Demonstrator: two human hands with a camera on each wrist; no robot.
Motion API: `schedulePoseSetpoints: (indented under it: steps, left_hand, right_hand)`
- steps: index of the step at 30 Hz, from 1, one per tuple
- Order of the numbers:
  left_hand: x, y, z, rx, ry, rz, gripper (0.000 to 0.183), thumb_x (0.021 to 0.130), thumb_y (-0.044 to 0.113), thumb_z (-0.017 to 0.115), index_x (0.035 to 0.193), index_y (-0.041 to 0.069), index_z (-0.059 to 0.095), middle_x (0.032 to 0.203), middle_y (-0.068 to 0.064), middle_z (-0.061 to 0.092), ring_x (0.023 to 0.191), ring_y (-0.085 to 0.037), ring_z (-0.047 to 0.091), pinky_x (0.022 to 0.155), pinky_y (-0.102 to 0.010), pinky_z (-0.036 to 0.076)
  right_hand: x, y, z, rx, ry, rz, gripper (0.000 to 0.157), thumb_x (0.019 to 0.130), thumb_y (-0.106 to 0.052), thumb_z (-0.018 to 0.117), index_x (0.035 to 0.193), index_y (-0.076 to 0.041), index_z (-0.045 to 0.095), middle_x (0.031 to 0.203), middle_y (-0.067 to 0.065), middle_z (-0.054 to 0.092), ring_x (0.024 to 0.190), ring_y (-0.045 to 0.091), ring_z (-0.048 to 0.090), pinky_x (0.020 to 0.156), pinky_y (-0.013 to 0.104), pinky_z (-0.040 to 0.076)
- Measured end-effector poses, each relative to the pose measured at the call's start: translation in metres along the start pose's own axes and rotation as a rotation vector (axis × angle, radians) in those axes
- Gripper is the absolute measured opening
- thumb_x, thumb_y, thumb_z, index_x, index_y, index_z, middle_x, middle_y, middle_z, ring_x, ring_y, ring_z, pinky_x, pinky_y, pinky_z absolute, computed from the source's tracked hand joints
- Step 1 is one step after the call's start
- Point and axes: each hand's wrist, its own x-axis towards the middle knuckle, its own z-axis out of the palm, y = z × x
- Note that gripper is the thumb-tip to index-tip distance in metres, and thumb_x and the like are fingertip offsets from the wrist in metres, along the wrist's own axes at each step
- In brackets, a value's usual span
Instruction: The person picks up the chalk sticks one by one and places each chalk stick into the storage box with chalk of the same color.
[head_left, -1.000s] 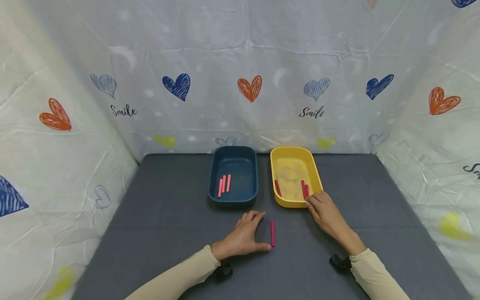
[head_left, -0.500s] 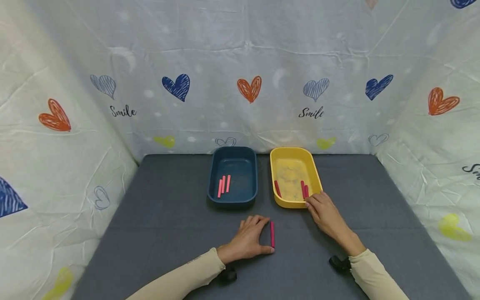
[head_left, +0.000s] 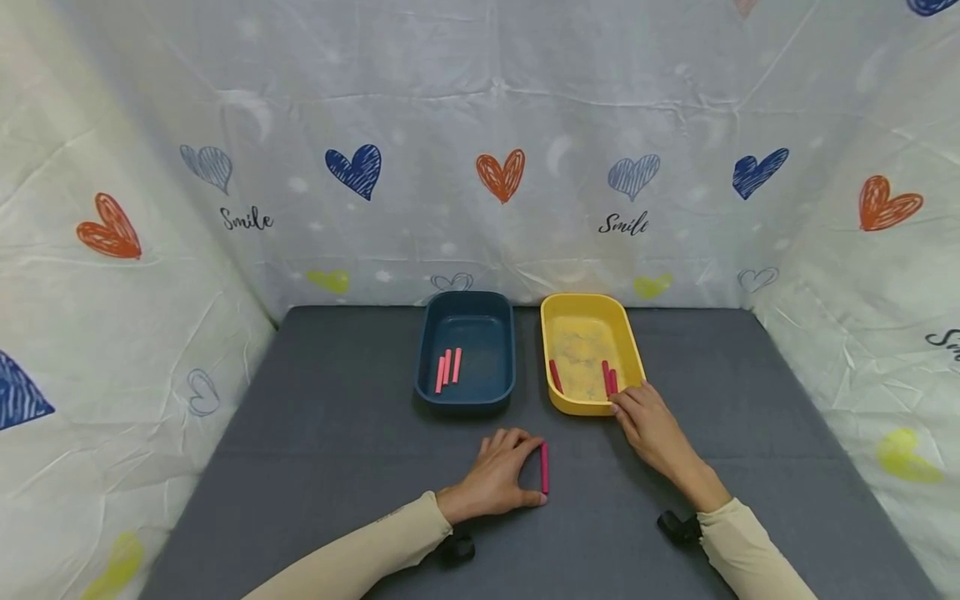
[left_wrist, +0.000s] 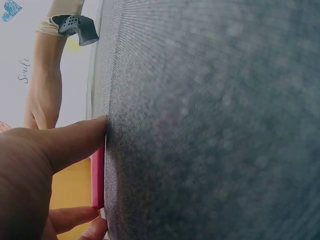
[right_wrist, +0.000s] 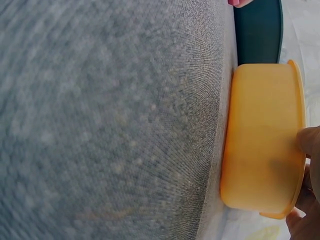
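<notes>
A dark pink stick (head_left: 545, 468) lies on the grey cloth in front of the trays. My left hand (head_left: 491, 477) pinches it lengthwise, thumb at the near end and index finger at the far end. In the left wrist view the stick (left_wrist: 97, 181) shows between thumb and fingers, close against the cloth. My right hand (head_left: 654, 432) grips the near right corner of the yellow tray (head_left: 581, 408) by its rim. In the right wrist view the thumb is on the tray's outer wall (right_wrist: 262, 135); the other fingers are partly hidden. Several dark pink sticks (head_left: 606, 377) lie inside that tray.
Left of the yellow tray stands a dark blue tray (head_left: 467, 406) with 3 light pink sticks (head_left: 457, 366) in it. Behind both trays hangs a white curtain (head_left: 420, 242) printed with hearts. Grey cloth (head_left: 337, 400) covers the table.
My left hand has moved slightly right and toward me, and its thumb and index finger have closed onto the stick's ends. The right hand has stayed at the yellow tray.
</notes>
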Motion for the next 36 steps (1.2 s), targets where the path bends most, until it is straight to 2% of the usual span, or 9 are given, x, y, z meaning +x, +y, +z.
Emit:
schedulePoseSetpoints:
  steps: [14,26,30,36]
  left_hand:
    - [-0.002,0.000,0.001,0.026,0.003,0.018,0.073,0.079,0.049,0.079,0.139,0.016,0.053,0.131,-0.003,0.052,0.117,-0.021,0.044,0.094,-0.041,0.036]
    - [-0.005,0.004,0.001,-0.046,0.022,0.020,0.072,0.078,0.046,0.080,0.138,0.016,0.053,0.132,-0.003,0.054,0.119,-0.022,0.044,0.097,-0.047,0.041]
    - [-0.005,0.009,-0.004,-0.060,0.014,0.029,0.074,0.078,0.046,0.081,0.139,0.016,0.052,0.132,-0.003,0.054,0.120,-0.022,0.044,0.098,-0.048,0.042]
    - [0.000,0.013,-0.015,-0.075,0.037,0.032,0.077,0.077,0.046,0.081,0.142,0.017,0.050,0.136,-0.003,0.051,0.121,-0.021,0.043,0.104,-0.047,0.040]
  right_hand:
    - [-0.003,-0.002,0.000,0.004,-0.001,0.014,0.013,0.094,-0.010,0.063,0.102,-0.003,0.070,0.094,0.009,0.068,0.095,0.030,0.064,0.106,0.062,0.037]
    - [-0.008,-0.001,0.001,0.003,-0.002,0.002,0.012,0.094,-0.009,0.064,0.102,-0.003,0.070,0.094,0.008,0.068,0.094,0.030,0.064,0.105,0.062,0.038]
    - [-0.011,-0.001,0.003,0.000,0.006,-0.005,0.012,0.092,-0.008,0.065,0.102,-0.003,0.071,0.093,0.009,0.068,0.092,0.030,0.064,0.103,0.063,0.039]
    - [-0.003,0.000,0.001,-0.006,-0.008,-0.002,0.013,0.095,-0.010,0.063,0.104,-0.003,0.070,0.095,0.009,0.068,0.095,0.030,0.064,0.107,0.062,0.037]
